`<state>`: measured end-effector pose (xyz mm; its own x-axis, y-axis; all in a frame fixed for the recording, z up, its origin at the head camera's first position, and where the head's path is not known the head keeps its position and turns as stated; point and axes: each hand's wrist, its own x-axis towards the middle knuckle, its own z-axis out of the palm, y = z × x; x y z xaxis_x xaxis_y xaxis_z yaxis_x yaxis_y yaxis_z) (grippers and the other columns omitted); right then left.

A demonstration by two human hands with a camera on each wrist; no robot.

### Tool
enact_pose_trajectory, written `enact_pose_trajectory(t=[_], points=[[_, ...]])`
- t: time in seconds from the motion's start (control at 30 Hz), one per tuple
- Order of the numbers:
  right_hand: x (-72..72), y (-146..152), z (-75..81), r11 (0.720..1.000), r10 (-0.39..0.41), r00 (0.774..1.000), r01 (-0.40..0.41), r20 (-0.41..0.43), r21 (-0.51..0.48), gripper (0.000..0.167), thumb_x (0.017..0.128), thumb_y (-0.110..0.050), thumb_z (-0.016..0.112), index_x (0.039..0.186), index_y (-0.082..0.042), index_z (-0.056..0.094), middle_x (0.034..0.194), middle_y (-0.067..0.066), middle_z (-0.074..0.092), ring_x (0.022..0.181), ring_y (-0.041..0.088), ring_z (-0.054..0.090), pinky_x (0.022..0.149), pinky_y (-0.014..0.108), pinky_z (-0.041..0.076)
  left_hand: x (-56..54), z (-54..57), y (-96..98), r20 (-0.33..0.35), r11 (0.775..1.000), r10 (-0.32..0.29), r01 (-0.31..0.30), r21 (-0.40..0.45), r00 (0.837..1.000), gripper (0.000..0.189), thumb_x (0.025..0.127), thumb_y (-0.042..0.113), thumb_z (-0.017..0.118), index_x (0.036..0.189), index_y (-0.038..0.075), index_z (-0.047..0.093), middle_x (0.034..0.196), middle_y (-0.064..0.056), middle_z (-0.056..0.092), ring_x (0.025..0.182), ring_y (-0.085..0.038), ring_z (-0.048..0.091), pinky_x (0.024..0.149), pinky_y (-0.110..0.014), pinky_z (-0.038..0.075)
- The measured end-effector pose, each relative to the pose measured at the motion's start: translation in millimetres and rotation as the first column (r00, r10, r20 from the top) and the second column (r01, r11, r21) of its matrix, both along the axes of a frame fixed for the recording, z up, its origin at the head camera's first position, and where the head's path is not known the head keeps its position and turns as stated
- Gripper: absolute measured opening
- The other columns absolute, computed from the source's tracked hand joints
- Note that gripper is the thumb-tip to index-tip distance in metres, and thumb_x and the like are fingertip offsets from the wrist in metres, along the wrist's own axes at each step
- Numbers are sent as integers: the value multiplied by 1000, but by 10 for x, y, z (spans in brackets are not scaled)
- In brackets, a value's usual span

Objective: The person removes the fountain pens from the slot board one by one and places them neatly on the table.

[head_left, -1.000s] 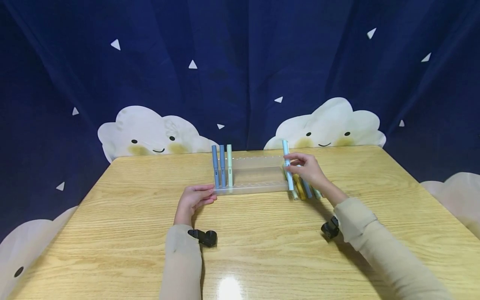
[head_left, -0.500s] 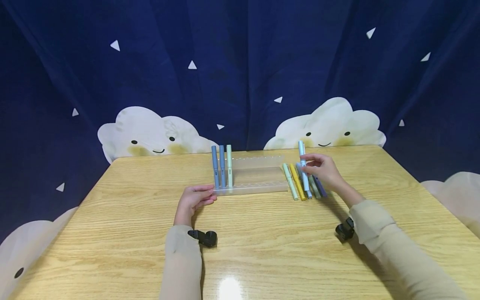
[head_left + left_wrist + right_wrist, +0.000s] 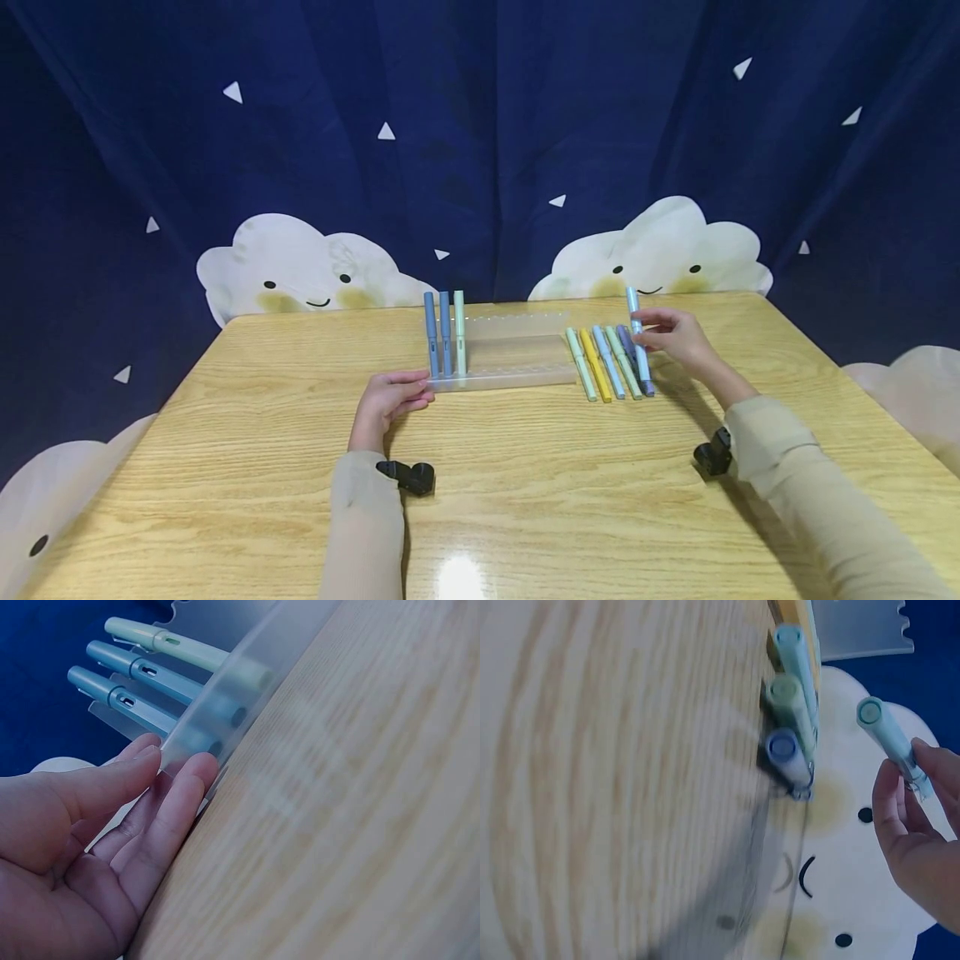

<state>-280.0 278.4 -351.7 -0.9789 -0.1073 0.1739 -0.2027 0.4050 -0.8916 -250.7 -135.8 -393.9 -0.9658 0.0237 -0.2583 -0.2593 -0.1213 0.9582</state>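
A clear plastic pen rack (image 3: pixel 517 377) stands near the back of the table. Two blue pens (image 3: pixel 446 333) and a pale green pen (image 3: pixel 460 337) lie in its left slots. My left hand (image 3: pixel 392 395) pinches the rack's front left corner between thumb and fingers, as the left wrist view also shows. My right hand (image 3: pixel 673 335) pinches a light blue pen (image 3: pixel 636 312) between thumb and fingertips, held raised and nearly upright in the head view. It overlaps the dark blue pen (image 3: pixel 649 388) at the right end of the row; the right wrist view shows it apart from the row.
Right of the rack, loose pens lie side by side: pale green (image 3: pixel 581 364), yellow (image 3: pixel 596 365), light blue (image 3: pixel 608 362), green (image 3: pixel 629 362) and the dark blue one. A dark blue curtain (image 3: pixel 480 150) with white clouds hangs behind the wooden table (image 3: pixel 525 483).
My right hand has moved rightward with the light blue pen, from the rack's right end across the loose pens to beyond the row. My left hand stays at the rack's corner.
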Motion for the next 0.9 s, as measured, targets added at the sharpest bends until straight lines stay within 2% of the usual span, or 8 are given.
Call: enact_pose_trajectory(t=[0.2,0.4,0.5,0.67,0.9], points=[[-26,107,-4,999,-6,996,1,87,54,41,83,2,60,120,12,46,111,30,49,74,4,56,74,35,54,-4,-14,-8,-1,1000,3,-3,-6,1000,30,84,-9,54,113,-15,52,78,-15,65,63,-16,64,62,-25,55],[-80,170,-63,995,11,988,-25,153,93,43,84,0,60,122,12,44,118,32,45,78,7,57,77,36,53,-1,-13,-10,3,1000,15,-15,-2,1000,30,84,-10,54,113,-16,52,75,-13,64,62,-16,63,61,-25,55],[-111,192,-97,994,29,986,-45,162,98,44,83,-1,60,121,13,44,115,31,47,79,10,57,75,34,53,-4,-19,-13,4,1000,18,-18,1,1000,29,84,-10,53,113,-16,52,74,-13,64,61,-16,63,60,-24,55],[-160,217,-146,995,21,984,-38,175,95,44,81,-2,63,118,12,46,103,18,56,75,10,57,68,32,55,-16,-32,-12,5,1000,17,-17,-2,1000,30,84,-9,54,114,-15,52,75,-14,65,61,-16,63,60,-25,55],[-189,242,-165,986,46,979,-75,196,146,45,80,3,62,118,18,43,106,33,51,70,10,55,57,28,52,-20,-24,-4,8,1000,16,-16,-1,1000,29,84,-9,54,113,-15,53,77,-15,65,63,-17,64,61,-25,55]])
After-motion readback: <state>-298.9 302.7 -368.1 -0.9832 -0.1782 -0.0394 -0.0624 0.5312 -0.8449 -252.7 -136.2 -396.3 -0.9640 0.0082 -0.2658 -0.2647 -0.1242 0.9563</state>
